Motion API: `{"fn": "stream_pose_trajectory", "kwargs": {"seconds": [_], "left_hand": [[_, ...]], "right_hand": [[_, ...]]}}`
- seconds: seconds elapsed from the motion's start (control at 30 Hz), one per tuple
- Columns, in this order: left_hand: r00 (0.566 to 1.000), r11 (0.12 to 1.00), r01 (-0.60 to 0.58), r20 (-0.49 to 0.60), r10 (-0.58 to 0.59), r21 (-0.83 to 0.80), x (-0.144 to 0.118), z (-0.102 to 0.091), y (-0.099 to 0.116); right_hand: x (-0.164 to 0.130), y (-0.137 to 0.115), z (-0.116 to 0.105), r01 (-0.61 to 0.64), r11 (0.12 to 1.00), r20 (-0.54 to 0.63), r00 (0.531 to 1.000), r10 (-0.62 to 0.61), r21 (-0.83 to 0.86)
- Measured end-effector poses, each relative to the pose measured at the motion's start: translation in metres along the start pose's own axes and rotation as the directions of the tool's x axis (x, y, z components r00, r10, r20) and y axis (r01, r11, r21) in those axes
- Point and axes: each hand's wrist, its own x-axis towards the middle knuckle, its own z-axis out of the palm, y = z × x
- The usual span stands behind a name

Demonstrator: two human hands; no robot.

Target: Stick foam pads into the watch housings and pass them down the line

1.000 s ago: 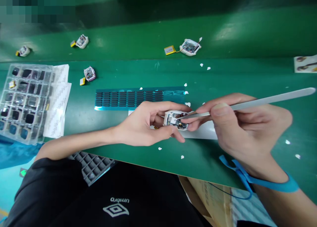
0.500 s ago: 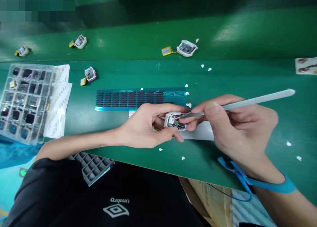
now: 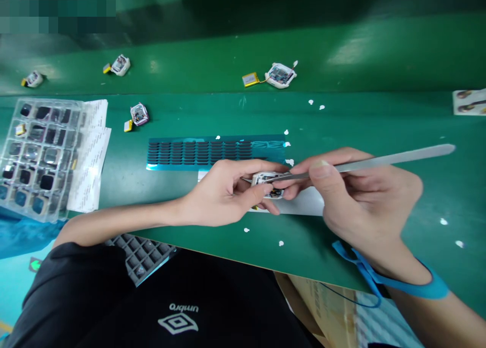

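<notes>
My left hand [image 3: 224, 198] is closed around a small white watch case [image 3: 279, 192] with a circuit board showing in it. Its thumb presses on the board's near left part. Steel tweezers [image 3: 395, 157] are pinched in my right hand [image 3: 364, 201], which wears a blue wrist strap [image 3: 421, 285]. The tips of the tweezers reach into the case, but the right fingers and left thumb partly cover what they touch. Beneath the hands lies a white sheet [image 3: 304, 204]. Just beyond is a blue sheet with rows of black strips [image 3: 201, 152].
At left stands a clear compartment tray [image 3: 40, 158] on white paper [image 3: 89, 181]. Another open case [image 3: 139, 114] with a yellow-edged battery [image 3: 128, 125] lies nearby. More open cases, including a white one [image 3: 281, 75], sit on the far green strip. Small white bits are scattered about.
My left thumb has moved up over the board. My right hand and the tweezers have shifted slightly left. Cases on the far strip have slid a little to the left.
</notes>
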Motion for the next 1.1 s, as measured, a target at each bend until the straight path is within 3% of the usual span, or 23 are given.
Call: {"fn": "stream_pose_trajectory", "kwargs": {"seconds": [0.13, 0.23, 0.3, 0.4, 0.47, 0.53, 0.67, 0.83, 0.97, 1.1], "left_hand": [[1.000, 0.998, 0.003, -0.021, -0.002, 0.055, 0.003, -0.003, -0.001], [0.988, 0.988, -0.082, -0.121, 0.098, 0.131, 0.009, -0.014, 0.001], [0.950, 0.956, -0.174, -0.215, 0.226, 0.236, 0.016, -0.026, 0.002], [0.892, 0.874, -0.258, -0.246, 0.379, 0.411, 0.027, -0.041, 0.000], [0.886, 0.815, -0.288, -0.185, 0.426, 0.502, 0.031, -0.049, -0.003], [0.902, 0.730, -0.310, -0.054, 0.428, 0.610, 0.032, -0.053, -0.005], [0.902, 0.456, -0.405, 0.263, 0.343, 0.792, 0.029, -0.056, -0.007], [0.875, 0.195, -0.451, 0.388, 0.290, 0.871, 0.028, -0.060, -0.012], [0.844, 0.145, -0.494, 0.432, 0.318, 0.858, 0.031, -0.064, -0.020], [0.818, 0.140, -0.515, 0.437, 0.374, 0.846, 0.032, -0.064, -0.026]], "right_hand": [[0.001, 0.004, -0.002, 0.118, 0.993, 0.000, 0.993, -0.118, -0.026], [0.010, 0.007, -0.009, 0.170, 0.984, -0.195, 0.965, -0.175, -0.044], [0.019, 0.010, -0.016, 0.156, 0.979, -0.272, 0.944, -0.188, -0.133], [0.029, 0.012, -0.027, 0.116, 0.944, -0.108, 0.982, -0.156, -0.310], [0.032, 0.013, -0.031, 0.101, 0.928, 0.033, 0.995, -0.096, -0.358], [0.032, 0.014, -0.031, 0.091, 0.932, 0.101, 0.993, -0.059, -0.351], [0.028, 0.018, -0.025, 0.096, 0.934, 0.161, 0.986, -0.041, -0.345], [0.028, 0.023, -0.026, 0.068, 0.941, 0.192, 0.981, -0.003, -0.331], [0.031, 0.025, -0.029, 0.077, 0.943, 0.204, 0.979, -0.010, -0.323], [0.032, 0.031, -0.029, 0.268, 0.897, 0.281, 0.944, -0.172, -0.352]]}}
